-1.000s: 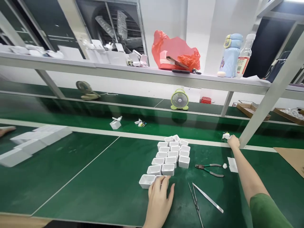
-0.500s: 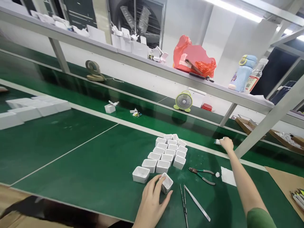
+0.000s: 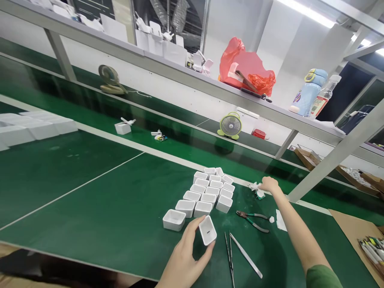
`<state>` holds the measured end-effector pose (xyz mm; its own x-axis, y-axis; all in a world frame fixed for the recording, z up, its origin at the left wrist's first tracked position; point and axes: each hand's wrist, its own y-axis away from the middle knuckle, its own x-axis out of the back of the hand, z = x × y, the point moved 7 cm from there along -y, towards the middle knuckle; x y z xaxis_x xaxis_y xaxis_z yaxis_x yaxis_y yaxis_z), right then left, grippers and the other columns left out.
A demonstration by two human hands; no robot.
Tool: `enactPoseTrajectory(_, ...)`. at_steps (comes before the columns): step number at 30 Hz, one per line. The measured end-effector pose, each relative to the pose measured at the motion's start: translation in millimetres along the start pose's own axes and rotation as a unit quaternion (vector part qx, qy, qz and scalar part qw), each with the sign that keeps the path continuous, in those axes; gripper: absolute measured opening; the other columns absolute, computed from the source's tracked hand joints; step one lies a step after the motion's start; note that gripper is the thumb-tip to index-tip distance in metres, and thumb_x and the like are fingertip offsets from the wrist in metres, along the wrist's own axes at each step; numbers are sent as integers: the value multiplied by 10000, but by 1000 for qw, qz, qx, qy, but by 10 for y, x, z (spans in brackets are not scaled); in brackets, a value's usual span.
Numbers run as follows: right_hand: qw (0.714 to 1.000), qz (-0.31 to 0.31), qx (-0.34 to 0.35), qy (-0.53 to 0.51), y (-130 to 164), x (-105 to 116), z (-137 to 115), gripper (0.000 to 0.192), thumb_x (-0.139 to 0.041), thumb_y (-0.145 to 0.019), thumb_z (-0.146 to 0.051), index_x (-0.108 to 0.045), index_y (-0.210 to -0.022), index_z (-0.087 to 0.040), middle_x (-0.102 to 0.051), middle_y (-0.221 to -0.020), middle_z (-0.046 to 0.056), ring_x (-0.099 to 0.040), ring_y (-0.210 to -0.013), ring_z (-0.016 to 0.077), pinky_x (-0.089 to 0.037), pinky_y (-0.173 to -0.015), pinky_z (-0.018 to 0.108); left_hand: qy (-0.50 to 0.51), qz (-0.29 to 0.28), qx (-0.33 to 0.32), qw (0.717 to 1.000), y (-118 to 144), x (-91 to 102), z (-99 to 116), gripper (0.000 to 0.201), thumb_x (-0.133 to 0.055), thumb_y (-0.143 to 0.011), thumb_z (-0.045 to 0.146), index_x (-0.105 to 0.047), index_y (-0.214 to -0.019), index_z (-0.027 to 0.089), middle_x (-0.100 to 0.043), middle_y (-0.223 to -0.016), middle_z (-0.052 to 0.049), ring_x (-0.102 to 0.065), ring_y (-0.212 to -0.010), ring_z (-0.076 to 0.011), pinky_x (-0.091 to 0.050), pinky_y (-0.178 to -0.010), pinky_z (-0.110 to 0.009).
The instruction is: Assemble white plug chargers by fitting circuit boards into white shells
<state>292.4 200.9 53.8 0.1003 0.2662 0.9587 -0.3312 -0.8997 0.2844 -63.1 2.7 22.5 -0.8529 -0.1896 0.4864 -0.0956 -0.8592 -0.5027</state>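
My left hand (image 3: 183, 260) holds a small white open shell (image 3: 207, 230), tipped so its hollow faces me, just off the green mat (image 3: 126, 208). Behind it stands a cluster of several like white shells (image 3: 207, 192) in rows. My right hand (image 3: 268, 185) is stretched far forward and closed on a small white part with a green board (image 3: 258, 191), near the white stripe of the belt. Between my hands lie green-handled pliers (image 3: 252, 221) and tweezers (image 3: 237, 254).
A slanted grey post (image 3: 333, 158) rises just right of my right hand. A white paper slip (image 3: 280, 221) lies by the pliers. A small green fan (image 3: 230, 126), loose parts on the belt, white boxes (image 3: 33, 128) far left, cardboard (image 3: 357, 236) at right.
My left hand has lifted one shell out of the front row and tilted it up. My right hand has drawn the small part back from the belt toward me and leftward.
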Motion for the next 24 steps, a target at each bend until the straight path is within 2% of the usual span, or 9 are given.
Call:
enactPoseTrajectory(6, 996, 1, 12, -85, 203, -111, -171, 303, -625, -973, -381, -620, -1162, -144, -642, -1135, 84, -651, -985, 211, -572, -864, 415, 27, -1, -96, 995, -410, 229, 432, 505, -553, -926, 235, -369, -1397, 231, -596, -1308, -119, -644, -1164, -239, -577, -955, -334)
enactPoseTrajectory(11, 943, 87, 143, -286, 596, 396, -139, 338, -641, -947, -439, -644, -1106, -140, -666, -1057, 74, -661, -912, 205, -573, -819, 388, 55, -5, -190, 980, -841, 363, 920, 560, -597, -883, 176, -376, -1396, 216, -588, -1312, -123, -621, -1183, -245, -551, -997, -369)
enactPoseTrajectory(13, 884, 149, 222, -384, 906, 689, -13, 483, -703, -854, -548, -648, -1116, -145, -680, -1032, 92, -671, -923, 247, -568, -835, 432, 71, -4, -234, 970, -977, 417, 1128, 577, -622, -870, 172, -390, -1396, 221, -594, -1315, -111, -615, -1191, -236, -534, -1026, -367)
enactPoseTrajectory(15, 794, 241, 293, -475, 1321, 917, 173, 755, -692, -724, -743, -593, -1245, -205, -656, -1162, 119, -640, -1086, 323, -539, -925, 488, 82, -9, -270, 959, -1080, 447, 1319, 593, -637, -861, 164, -399, -1400, 232, -600, -1318, -92, -594, -1223, -225, -513, -1056, -351)
enactPoseTrajectory(17, 684, 330, 352, -547, 1791, 988, 344, 918, -592, -639, -899, -514, -1339, -310, -615, -1270, 88, -603, -1177, 349, -519, -973, 524, 86, -23, -298, 950, -1146, 443, 1482, 620, -632, -856, 141, -393, -1417, 249, -600, -1325, -74, -571, -1253, -215, -497, -1072, -331)
enactPoseTrajectory(19, 536, 392, 422, -618, 2253, 928, 443, 769, -580, -715, -860, -524, -1316, -384, -652, -1213, 52, -655, -1096, 332, -540, -948, 540, 86, -48, -310, 946, -1182, 405, 1596, 648, -619, -863, 129, -366, -1444, 263, -586, -1349, -71, -563, -1261, -211, -496, -1072, -321)
enactPoseTrajectory(20, 481, 401, 450, -636, 2437, 865, 436, 653, -623, -771, -775, -550, -1292, -389, -684, -1136, 48, -683, -1036, 324, -563, -911, 536, 87, -61, -308, 946, -1193, 384, 1630, 648, -617, -872, 137, -356, -1451, 264, -578, -1358, -76, -568, -1254, -212, -503, -1062, -318)
enactPoseTrajectory(22, 453, 410, 477, -631, 2693, 744, 331, 587, -712, -789, -652, -586, -1279, -353, -716, -1011, 70, -707, -970, 337, -598, -841, 534, 92, -84, -300, 946, -1199, 346, 1667, 622, -609, -891, 154, -351, -1447, 257, -567, -1365, -92, -577, -1244, -219, -518, -1042, -317)
enactPoseTrajectory(24, 485, 422, 469, -606, 2809, 655, 197, 636, -777, -741, -628, -604, -1278, -333, -724, -975, 83, -705, -987, 353, -599, -866, 549, 107, -113, -314, 937, -1169, 322, 1702, 603, -595, -896, 146, -351, -1439, 247, -566, -1356, -106, -578, -1245, -227, -526, -1035, -321)
